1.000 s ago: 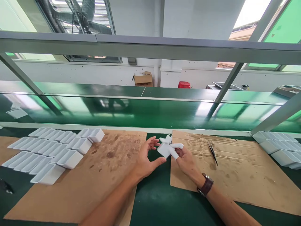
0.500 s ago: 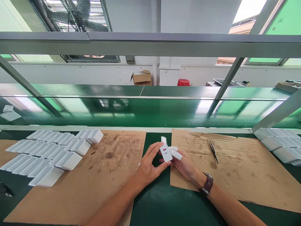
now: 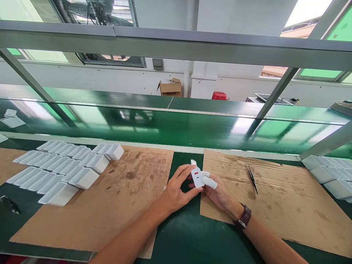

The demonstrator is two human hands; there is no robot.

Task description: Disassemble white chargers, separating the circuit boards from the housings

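A small white plastic charger-like part (image 3: 197,176) with a red mark on its face is held upright between both hands, above the green strip between two cardboard sheets. My left hand (image 3: 177,189) pinches its left side with thumb and fingers. My right hand (image 3: 217,192), with white finger cots on thumb and forefinger and a brown watch at the wrist, grips its right side.
Rows of white plastic shells (image 3: 59,170) lie on the left cardboard (image 3: 115,205). Tweezers (image 3: 251,177) rest on the right cardboard (image 3: 277,205). More white shells (image 3: 328,172) are stacked at the far right. A green conveyor belt (image 3: 176,126) runs behind, under a metal frame.
One second ago the white part lay loosely in my right hand with the left hand open beside it. Now both hands grip it upright, red mark facing me.
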